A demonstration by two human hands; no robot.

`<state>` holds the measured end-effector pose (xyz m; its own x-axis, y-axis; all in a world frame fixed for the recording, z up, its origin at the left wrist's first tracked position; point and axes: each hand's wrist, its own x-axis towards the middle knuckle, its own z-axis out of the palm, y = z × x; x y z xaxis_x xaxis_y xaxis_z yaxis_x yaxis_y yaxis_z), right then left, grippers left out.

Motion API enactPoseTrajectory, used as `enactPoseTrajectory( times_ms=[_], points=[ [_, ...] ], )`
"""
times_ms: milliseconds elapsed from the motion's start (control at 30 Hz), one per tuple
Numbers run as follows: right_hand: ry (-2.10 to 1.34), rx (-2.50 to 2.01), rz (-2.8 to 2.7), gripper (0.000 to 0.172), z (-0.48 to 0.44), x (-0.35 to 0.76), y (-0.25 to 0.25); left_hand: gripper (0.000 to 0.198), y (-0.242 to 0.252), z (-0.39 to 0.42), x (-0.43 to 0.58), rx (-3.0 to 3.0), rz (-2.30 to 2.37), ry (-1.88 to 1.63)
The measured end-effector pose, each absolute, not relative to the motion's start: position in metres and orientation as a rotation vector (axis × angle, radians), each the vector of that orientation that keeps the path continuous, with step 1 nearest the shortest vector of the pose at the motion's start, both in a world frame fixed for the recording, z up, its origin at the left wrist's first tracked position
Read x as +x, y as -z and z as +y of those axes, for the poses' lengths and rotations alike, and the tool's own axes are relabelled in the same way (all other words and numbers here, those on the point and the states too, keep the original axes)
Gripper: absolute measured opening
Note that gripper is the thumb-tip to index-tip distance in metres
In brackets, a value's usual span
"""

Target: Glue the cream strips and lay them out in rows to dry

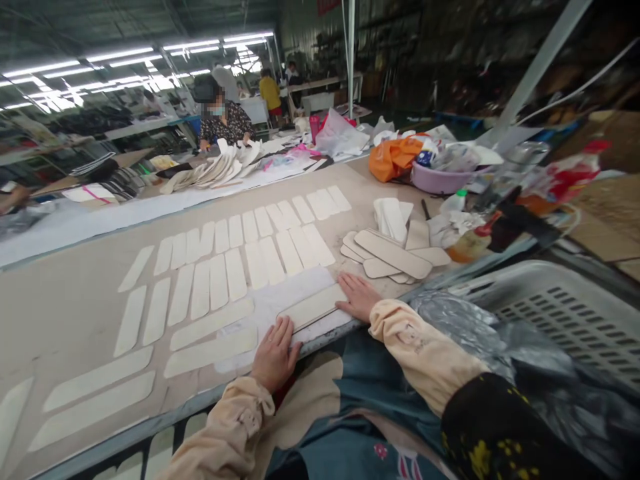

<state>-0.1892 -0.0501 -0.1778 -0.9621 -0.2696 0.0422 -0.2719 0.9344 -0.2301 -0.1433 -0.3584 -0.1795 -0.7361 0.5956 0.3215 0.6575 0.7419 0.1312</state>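
A long pale strip with rounded ends [313,307] lies near the table's front edge on a white sheet [270,297]. My left hand [275,350] rests flat on the strip's left end, fingers stretched out. At the strip's right end lies my right hand [357,295], its fingers extended over the surface. Just beyond my right hand is a loose pile of beige strips [393,255], with folded white pieces [393,219] behind it. Rows of cream strips [200,290] are spread on the table to the left.
A purple basin [440,179], an orange bag [393,159] and bottles stand at the back right. A white plastic basket [565,313] is at right. Across the table [75,300], a person [223,120] in a mask handles stacked pieces [215,167].
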Motion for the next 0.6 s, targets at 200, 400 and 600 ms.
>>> enactPoseTrajectory(
  times_ms=[200, 400, 600],
  points=[
    [-0.699, 0.227, -2.843, 0.073, -0.041, -0.189, 0.185, 0.065, 0.180, -0.362, -0.145, -1.021, -2.684, 0.461],
    [-0.837, 0.112, -2.711, 0.057, -0.039, -0.186, 0.188, 0.068, 0.174, -0.363, -0.144, -1.012, -2.769, 0.508],
    [-1.023, 0.061, -2.653, 0.053, -0.034, -0.180, 0.183, 0.069, 0.162, -0.363, -0.145, -1.021, -2.875, 0.459]
  ],
)
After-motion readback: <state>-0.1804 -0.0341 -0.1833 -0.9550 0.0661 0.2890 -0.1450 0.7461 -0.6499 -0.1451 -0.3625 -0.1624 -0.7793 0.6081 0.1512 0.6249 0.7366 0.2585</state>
